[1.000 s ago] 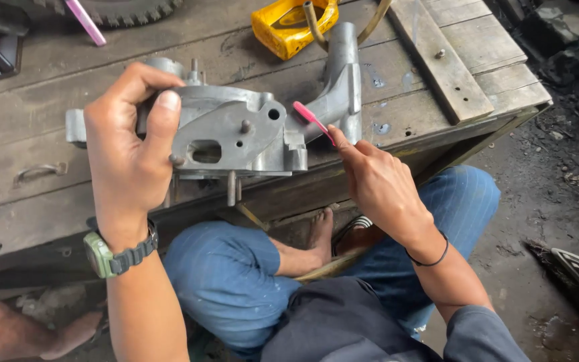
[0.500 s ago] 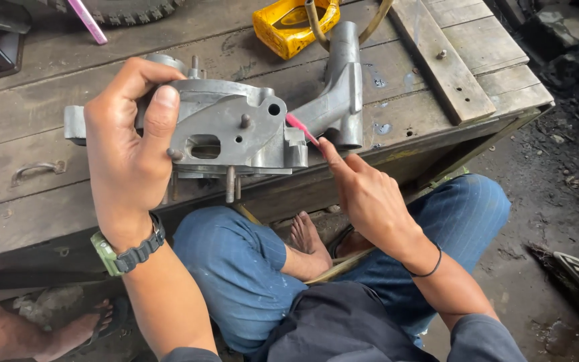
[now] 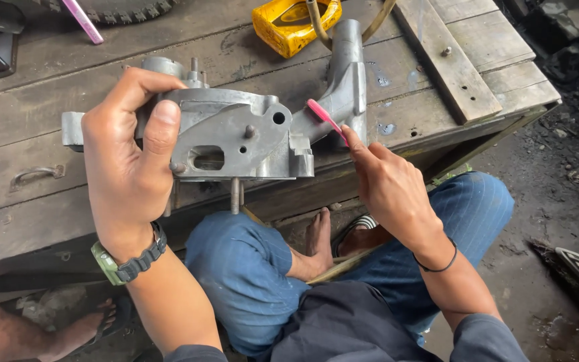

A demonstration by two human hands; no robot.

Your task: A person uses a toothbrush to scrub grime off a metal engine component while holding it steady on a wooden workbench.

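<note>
Here we grip a grey cast-metal engine casing [image 3: 236, 137] with our left hand [image 3: 132, 167], the fingers [image 3: 135, 87] wrapped over its top edge and the thumb pressed flat against its front face. The casing stands on edge at the front of the wooden desk [image 3: 28, 134], its curved arm rising to the right. Our right hand [image 3: 393, 188] holds a pink toothbrush [image 3: 326, 121], fingers pinching its handle, the head touching the casing's arm. A yellow container [image 3: 289, 23] sits on the desk behind, and another pink stick [image 3: 82, 20] lies near the far left.
</note>
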